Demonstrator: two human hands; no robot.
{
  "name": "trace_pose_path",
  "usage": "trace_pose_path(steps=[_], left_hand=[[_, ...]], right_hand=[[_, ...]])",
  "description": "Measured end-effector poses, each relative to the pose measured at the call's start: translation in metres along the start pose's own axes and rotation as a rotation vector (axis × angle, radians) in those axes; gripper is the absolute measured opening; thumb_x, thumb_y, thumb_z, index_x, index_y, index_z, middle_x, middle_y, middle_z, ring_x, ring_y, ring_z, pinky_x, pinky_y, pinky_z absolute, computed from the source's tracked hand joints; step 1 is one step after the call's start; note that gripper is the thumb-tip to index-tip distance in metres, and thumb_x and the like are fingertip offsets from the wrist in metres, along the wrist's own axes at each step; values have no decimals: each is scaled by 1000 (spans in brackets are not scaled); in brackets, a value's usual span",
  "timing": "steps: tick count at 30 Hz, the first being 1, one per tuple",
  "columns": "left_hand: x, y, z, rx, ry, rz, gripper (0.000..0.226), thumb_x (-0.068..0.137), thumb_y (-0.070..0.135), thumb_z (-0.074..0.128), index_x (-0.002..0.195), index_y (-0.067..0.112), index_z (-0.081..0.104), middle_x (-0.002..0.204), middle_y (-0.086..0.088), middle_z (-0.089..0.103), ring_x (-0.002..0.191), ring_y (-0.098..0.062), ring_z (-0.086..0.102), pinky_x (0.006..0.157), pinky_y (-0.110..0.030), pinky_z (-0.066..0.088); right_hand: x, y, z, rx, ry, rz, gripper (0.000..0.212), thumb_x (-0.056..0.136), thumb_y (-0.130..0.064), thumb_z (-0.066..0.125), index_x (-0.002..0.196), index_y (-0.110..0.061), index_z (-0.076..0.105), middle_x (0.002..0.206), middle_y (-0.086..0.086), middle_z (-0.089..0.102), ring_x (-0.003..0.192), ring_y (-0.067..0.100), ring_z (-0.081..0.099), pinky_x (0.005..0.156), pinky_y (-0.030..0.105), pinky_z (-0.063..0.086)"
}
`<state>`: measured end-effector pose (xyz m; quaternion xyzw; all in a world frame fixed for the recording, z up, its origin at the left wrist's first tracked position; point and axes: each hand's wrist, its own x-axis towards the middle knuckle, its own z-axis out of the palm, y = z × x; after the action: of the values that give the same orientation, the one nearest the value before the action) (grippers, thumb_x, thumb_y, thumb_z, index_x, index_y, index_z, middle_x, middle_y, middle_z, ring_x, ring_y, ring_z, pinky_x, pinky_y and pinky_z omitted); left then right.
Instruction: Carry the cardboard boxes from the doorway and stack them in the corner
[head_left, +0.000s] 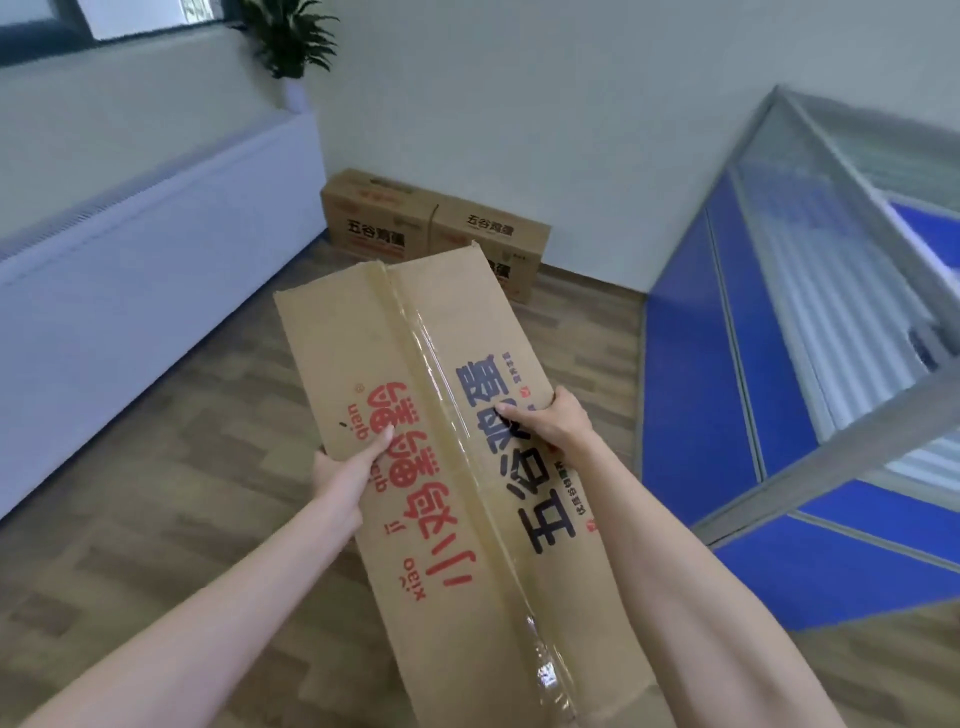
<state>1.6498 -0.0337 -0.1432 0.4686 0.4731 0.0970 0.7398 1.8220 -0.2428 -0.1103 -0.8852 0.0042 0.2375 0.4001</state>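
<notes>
The wood-plank floor (171, 467) runs ahead to the corner where two white walls (519, 104) meet. Along the left side stands a long white radiator cover (130, 291); on the right a blue and glass partition (727, 389) closes the space in, leaving a narrowing lane of floor toward the corner. A potted plant (288, 36) sits up on the ledge at the far left.

In the middle of the view, held off the floor, is a carried cardboard box (431, 415), long, sealed down its top seam with clear tape, printed in red on the left flap and dark blue on the right. Its far end overlaps the near edge of the corner boxes in this view.

The two corner boxes (431, 228) stand side by side on the floor against the back wall, apparently touching each other.

The left hand (353, 462) grips the box's left edge, thumb on top, fingers (382, 439) hidden beneath. The right hand (550, 415) clasps the right edge, thumb over the top; its fingers probably curl under the side, though they are out of sight.
</notes>
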Motion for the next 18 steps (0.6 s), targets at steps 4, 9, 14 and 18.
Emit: trace_pose_path(steps=[4,9,14,18], left_hand=[[65,43,116,30,-25,44,92,61,35,95,136,12,46,124,-11,68,109,-31,67,93,-54,55],[130,96,234,35,-5,53,93,59,34,95,136,13,46,120,-10,68,105,-30,68,90,-53,56],[204,145,335,22,8,57,85,67,30,92,136,13,45,111,-9,67,91,-25,66,72,-42,52],[283,175,405,17,23,33,93,58,37,95,134,16,47,112,-9,70,95,-28,69,75,-46,56]], right_hand=[[114,-6,-61,84,30,20,112,34,-81,81,123,-18,53,125,5,68,110,26,67,97,50,56],[245,-37,-128,119,-8,10,114,29,-83,80,120,-21,52,124,4,68,109,26,67,97,51,56],[363,-76,-181,93,-24,3,110,35,-83,80,121,-20,51,124,3,67,110,26,67,97,51,56],[471,-106,-205,84,-63,21,107,39,-80,82,122,-20,50,122,3,68,106,24,68,96,50,57]])
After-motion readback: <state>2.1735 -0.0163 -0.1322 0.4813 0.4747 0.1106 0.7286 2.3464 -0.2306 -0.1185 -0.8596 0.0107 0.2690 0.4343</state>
